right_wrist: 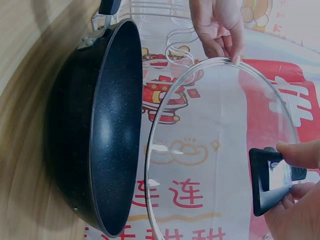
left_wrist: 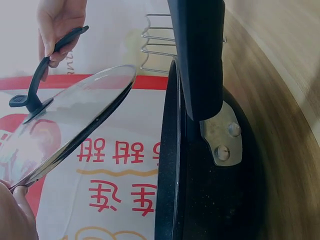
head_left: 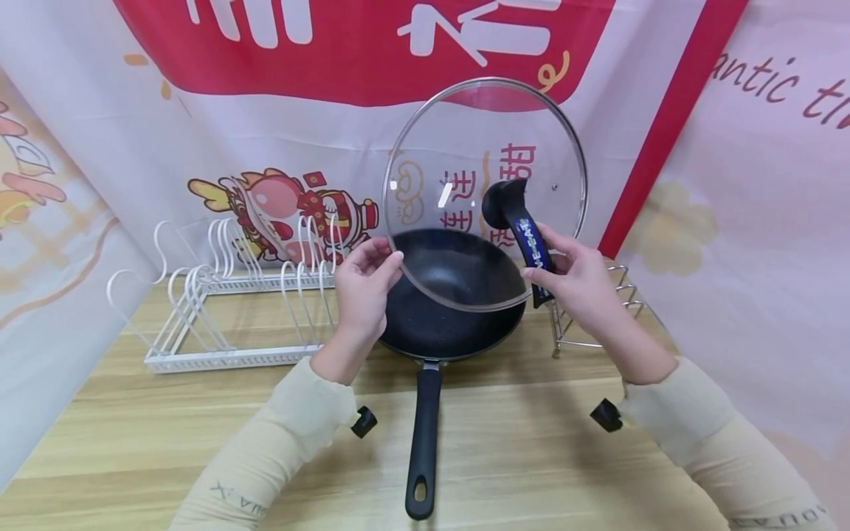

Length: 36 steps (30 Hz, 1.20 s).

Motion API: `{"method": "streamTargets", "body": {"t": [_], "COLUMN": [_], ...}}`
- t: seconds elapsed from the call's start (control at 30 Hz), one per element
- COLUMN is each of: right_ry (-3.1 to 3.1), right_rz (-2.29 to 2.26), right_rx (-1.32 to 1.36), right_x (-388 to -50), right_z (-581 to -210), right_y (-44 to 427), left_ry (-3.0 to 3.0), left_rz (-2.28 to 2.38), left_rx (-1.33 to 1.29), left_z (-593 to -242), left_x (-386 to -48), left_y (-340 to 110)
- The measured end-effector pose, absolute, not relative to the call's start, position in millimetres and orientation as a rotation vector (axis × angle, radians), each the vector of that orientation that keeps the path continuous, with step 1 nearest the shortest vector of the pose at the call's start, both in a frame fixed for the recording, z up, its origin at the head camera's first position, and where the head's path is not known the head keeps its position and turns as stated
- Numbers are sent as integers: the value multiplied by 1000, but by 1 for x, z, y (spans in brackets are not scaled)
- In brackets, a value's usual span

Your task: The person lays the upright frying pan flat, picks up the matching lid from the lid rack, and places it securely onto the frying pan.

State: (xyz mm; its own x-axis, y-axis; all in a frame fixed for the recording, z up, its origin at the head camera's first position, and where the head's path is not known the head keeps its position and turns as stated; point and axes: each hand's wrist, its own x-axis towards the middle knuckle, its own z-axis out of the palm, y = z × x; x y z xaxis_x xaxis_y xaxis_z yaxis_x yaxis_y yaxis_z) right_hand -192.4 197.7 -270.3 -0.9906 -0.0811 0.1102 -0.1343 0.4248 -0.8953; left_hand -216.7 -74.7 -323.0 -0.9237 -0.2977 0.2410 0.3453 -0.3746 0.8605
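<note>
A round glass lid (head_left: 432, 184) with a metal rim is held up, tilted, above a black frying pan (head_left: 425, 317). My right hand (head_left: 578, 284) grips the lid's black curved handle (head_left: 531, 243), thumb on one side and fingers behind. With thumb and fingertips, my left hand (head_left: 361, 287) pinches the lid's rim at the left. In the right wrist view a gap shows between the lid (right_wrist: 200, 125) and the open pan (right_wrist: 117, 130). The pan sits on the wooden table, its long black handle (head_left: 425, 442) toward me.
A white wire rack (head_left: 232, 358) with upright loops stands on the table (head_left: 518, 457) at the left. Behind my right hand is a silver wire rack (head_left: 578, 343). A printed cloth (head_left: 319, 155) hangs at the back.
</note>
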Motion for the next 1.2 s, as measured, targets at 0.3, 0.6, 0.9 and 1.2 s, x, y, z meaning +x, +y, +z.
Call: {"method": "streamTargets", "body": {"t": [0.3, 0.6, 0.9, 1.2], "right_ry": [-2650, -2627, -2621, -2638], "right_rz": [1644, 1611, 1618, 1614], "right_rx": [235, 320, 339, 327], "right_x": [-195, -196, -198, -200], "right_z": [-266, -265, -265, -265], "right_y": [193, 189, 184, 182], "left_ry": [-1424, -1405, -1423, -1433], "left_rz": [-2384, -2395, -2418, -2431], "left_rx": [-19, 10, 32, 66], "left_z": [-328, -331, -334, -336], "left_x": [-218, -217, -215, -211], "left_y": [-78, -82, -86, -87]}}
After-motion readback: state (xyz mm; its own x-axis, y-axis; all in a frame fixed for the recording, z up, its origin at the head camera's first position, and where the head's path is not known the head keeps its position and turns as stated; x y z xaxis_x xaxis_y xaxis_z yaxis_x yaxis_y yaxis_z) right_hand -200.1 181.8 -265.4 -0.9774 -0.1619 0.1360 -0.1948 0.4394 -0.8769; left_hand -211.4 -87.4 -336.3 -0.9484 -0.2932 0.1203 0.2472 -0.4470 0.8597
